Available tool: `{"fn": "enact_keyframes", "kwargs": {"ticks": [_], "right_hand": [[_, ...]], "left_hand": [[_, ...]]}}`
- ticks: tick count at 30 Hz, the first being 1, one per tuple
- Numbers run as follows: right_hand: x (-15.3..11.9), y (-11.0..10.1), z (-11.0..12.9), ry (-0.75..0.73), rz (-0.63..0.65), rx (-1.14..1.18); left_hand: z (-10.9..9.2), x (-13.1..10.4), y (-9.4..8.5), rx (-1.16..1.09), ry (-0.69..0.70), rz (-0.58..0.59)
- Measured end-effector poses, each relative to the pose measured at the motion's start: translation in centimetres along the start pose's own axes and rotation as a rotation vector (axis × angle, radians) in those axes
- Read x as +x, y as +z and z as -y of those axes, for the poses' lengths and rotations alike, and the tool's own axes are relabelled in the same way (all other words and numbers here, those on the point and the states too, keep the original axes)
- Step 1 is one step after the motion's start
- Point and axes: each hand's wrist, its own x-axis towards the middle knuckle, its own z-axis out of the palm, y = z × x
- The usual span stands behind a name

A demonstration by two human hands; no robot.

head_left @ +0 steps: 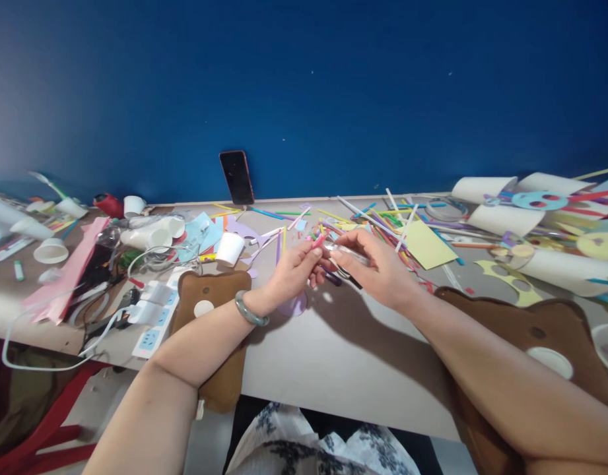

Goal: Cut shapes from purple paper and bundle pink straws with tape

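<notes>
Both hands meet over the middle of the grey table. My left hand (300, 267), with a green bangle (251, 310) on its wrist, pinches a small pink piece (319, 241) between thumb and fingertips. Close beside it on the right, my right hand (366, 260) is closed around a slim silvery tool with dark parts; its exact kind is hard to make out. A round purple paper piece (293, 304) lies below my left hand. Colourful sticks and straws (383, 224) spread out behind the hands.
A phone (237, 177) leans on the blue wall. Left are a white cup (230, 249), a power strip (158, 323) with cables and pink paper (76, 267). Brown mats (212, 343) lie under both forearms. Yellow paper (426, 245) and white rolls (561, 267) are right.
</notes>
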Motion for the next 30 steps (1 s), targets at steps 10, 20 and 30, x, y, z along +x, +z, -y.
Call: {"fn": "enact_keyframes", "kwargs": {"ticks": [10,20,30], "right_hand": [[0.1,-0.1,0.9,-0.026,-0.057,-0.129],[-0.1,0.2,0.2,-0.055,-0.120,-0.128],[-0.1,0.1,0.6,-0.074,-0.111,-0.092]], "left_hand": [[1.7,-0.2,-0.1,0.152,0.105,0.143],[1.7,0.0,0.4,0.110,0.057,0.014],[2.2,0.4,0.3,0.000,0.027,0.012]]}}
